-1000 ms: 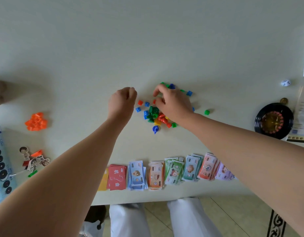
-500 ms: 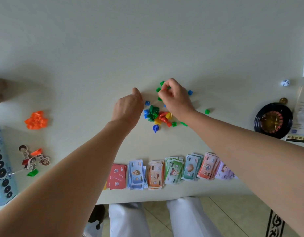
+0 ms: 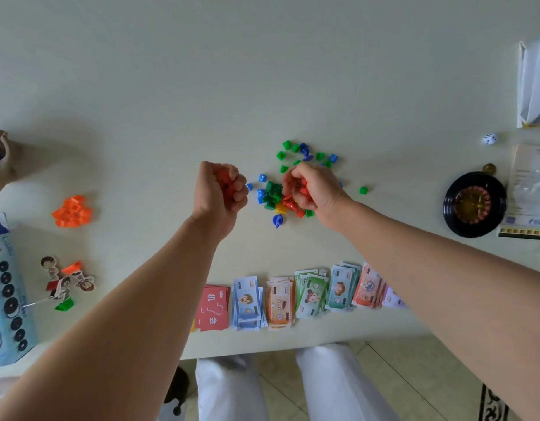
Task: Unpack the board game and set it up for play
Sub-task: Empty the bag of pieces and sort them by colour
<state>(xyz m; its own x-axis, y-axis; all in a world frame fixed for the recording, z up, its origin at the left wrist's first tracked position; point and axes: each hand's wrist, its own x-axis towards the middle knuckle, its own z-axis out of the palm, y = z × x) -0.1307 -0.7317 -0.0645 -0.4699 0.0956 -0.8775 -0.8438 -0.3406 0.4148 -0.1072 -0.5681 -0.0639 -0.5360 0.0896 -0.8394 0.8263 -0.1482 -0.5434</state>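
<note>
Far left, the blue game box [image 3: 7,299] sits at the tabletop [image 3: 262,71] edge. The orange pile [image 3: 71,211] and the cardboard figures [image 3: 68,281] are near it. None of these has shifted over the last second.

A second ago my left hand [image 3: 220,189] was a fist seen from the back, just short of the pieces. Now it has rolled over with its fingers curled toward the camera. Orange-red pieces [image 3: 224,179] show inside the curl, so it is holding a small batch. I can't tell if they are orange or red.

Next right, the mixed pile [image 3: 273,197] of green, blue, yellow and red bits lies between my hands.

Half a second ago my right hand [image 3: 311,186] was picking at the pile's far side. It has pulled back to the near part, and its fingers are now curled round red pieces [image 3: 288,200], touching the pile. That uncovers the loose green and blue bits [image 3: 305,153] beyond it. One green piece [image 3: 364,189] lies apart to the right.

Along the near edge, the card stack [image 3: 212,308] and the money stacks [image 3: 311,294] are unchanged. The roulette wheel [image 3: 474,205] and die [image 3: 489,138] at far right are untouched.

My read is that colour sorting is under way. Orange is mostly set aside and the reds are being gathered, with the left hand serving as the holder. Green, blue and yellow still need splitting. No board is laid out in view, so setup is well short of finished.
</note>
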